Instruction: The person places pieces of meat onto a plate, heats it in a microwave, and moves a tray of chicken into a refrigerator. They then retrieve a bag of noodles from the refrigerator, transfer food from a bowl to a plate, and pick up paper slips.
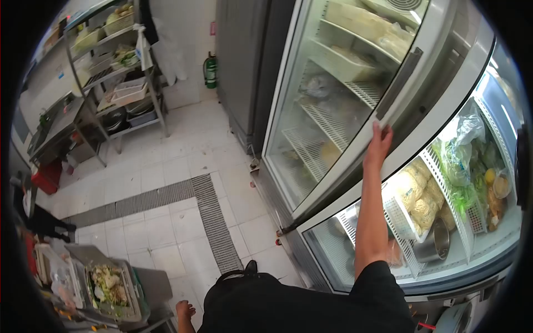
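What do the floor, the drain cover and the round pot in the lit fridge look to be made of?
Floor: probably ceramic, pale with a slight sheen, in squares split by joint lines.
Drain cover: likely metal, matt grey and slotted, though plastic is possible.
Round pot: probably stainless steel, smooth and silvery with bright reflections.
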